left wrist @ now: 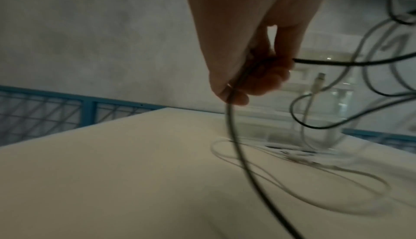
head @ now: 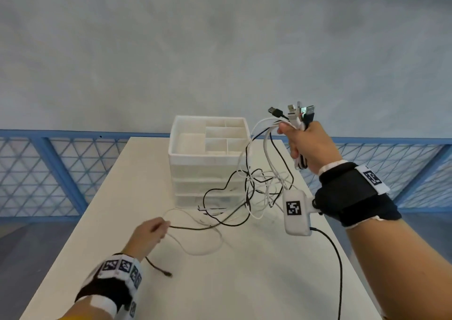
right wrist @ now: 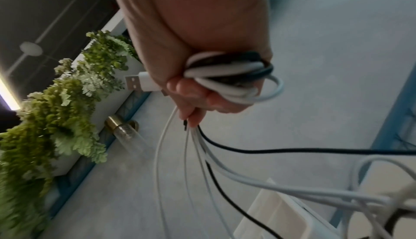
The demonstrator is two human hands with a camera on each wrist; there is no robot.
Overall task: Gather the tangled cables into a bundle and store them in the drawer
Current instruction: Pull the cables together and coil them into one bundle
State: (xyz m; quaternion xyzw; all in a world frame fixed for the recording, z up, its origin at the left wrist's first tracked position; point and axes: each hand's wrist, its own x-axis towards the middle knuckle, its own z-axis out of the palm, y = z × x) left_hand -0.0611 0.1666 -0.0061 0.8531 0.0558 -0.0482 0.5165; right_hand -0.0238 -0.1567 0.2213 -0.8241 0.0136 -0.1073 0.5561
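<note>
1. Cables [head: 254,185], black and white, hang in a tangle from the raised right hand [head: 309,146] down to the tabletop [head: 232,283], in front of the drawer unit [head: 208,163].
2. Right hand's fingers [right wrist: 191,98] are curled tight round a coiled bunch of the cables, USB plugs [head: 297,113] sticking out above the fist.
3. Left hand [head: 146,233] is low over the tabletop, thumb and fingers [left wrist: 258,81] pinching one black cable [left wrist: 231,130], whose loose end trails back beside the wrist.
4. White loops lie slack on the tabletop between the two hands.
5. Drawer unit stands at the far end of the tabletop, its open top tray split into compartments, its drawers closed.
6. Blue mesh railing [head: 49,173] runs behind the tabletop; green foliage [right wrist: 56,100] shows in the right wrist view.
</note>
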